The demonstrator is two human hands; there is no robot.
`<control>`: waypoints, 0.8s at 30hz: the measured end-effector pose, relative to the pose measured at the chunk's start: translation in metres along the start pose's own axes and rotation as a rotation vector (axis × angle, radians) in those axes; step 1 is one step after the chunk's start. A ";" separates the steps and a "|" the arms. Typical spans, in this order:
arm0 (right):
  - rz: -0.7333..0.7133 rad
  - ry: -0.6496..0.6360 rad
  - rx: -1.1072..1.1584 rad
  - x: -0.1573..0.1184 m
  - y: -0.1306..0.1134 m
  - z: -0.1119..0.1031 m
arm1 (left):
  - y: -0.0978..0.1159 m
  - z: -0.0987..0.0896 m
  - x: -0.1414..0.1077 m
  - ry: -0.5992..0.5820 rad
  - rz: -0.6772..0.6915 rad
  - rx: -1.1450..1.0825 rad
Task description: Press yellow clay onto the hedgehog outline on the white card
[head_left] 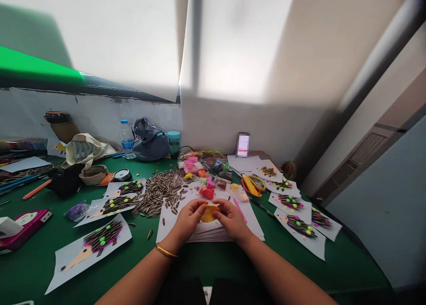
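A flattened yellow piece of modelling clay (208, 213) is held between my two hands, just above a stack of white paper (213, 235). My left hand (190, 218) pinches its left edge with thumb and fingers. On the opposite edge, my right hand (230, 217) grips it the same way. Just beyond my fingers lie a red clay lump (207, 193) and several other coloured lumps in clear wrappers. A heap of striped sunflower seeds (161, 187) spreads to the left of the paper, some of it onto the sheets.
Seed-covered hedgehog pictures on white cards lie left (89, 250) and right (301, 230). Yellow-handled scissors (252, 186) and a black pen (262, 206) are right of the paper. A phone (243, 144) stands at the back, a water bottle (127, 141) back left, a pink box (26, 227) far left.
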State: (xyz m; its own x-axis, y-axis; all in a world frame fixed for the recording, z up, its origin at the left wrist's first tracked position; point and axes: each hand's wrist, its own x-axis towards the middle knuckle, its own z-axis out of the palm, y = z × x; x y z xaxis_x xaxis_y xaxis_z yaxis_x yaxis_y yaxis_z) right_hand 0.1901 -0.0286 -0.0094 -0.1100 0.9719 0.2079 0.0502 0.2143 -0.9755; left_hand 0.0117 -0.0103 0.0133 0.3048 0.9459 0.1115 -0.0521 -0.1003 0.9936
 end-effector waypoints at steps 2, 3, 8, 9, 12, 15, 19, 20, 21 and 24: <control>-0.007 0.031 0.013 0.000 -0.001 -0.002 | -0.001 0.001 0.000 -0.046 -0.016 -0.061; -0.003 0.035 0.022 0.000 -0.003 -0.003 | -0.001 0.002 0.001 -0.051 -0.020 -0.077; 0.008 -0.063 0.101 0.000 -0.008 -0.002 | -0.005 0.003 0.001 0.012 -0.011 0.001; 0.011 -0.073 0.097 0.000 -0.007 -0.001 | -0.005 0.003 0.001 0.013 -0.006 0.019; 0.018 -0.043 0.033 0.002 -0.005 0.001 | -0.004 0.002 0.001 -0.005 -0.001 0.027; 0.010 -0.005 0.012 0.002 -0.006 0.001 | -0.002 0.001 0.001 -0.016 -0.019 0.022; 0.018 -0.042 -0.022 0.000 -0.012 0.000 | -0.001 0.000 0.000 0.007 -0.026 0.103; 0.016 -0.056 -0.033 -0.001 -0.014 0.001 | -0.001 0.000 0.000 0.011 -0.018 0.124; 0.012 -0.064 -0.044 -0.002 -0.015 0.001 | 0.000 0.001 0.000 0.012 -0.009 0.141; -0.001 -0.056 -0.085 -0.003 -0.017 0.000 | 0.001 0.002 -0.001 -0.003 0.005 0.168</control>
State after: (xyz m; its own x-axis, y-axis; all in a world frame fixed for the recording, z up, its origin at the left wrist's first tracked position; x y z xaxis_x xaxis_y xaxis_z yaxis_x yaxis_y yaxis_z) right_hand 0.1893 -0.0348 0.0069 -0.1650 0.9654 0.2020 0.1343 0.2249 -0.9651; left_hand 0.0133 -0.0124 0.0139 0.3075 0.9444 0.1162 0.1061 -0.1554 0.9821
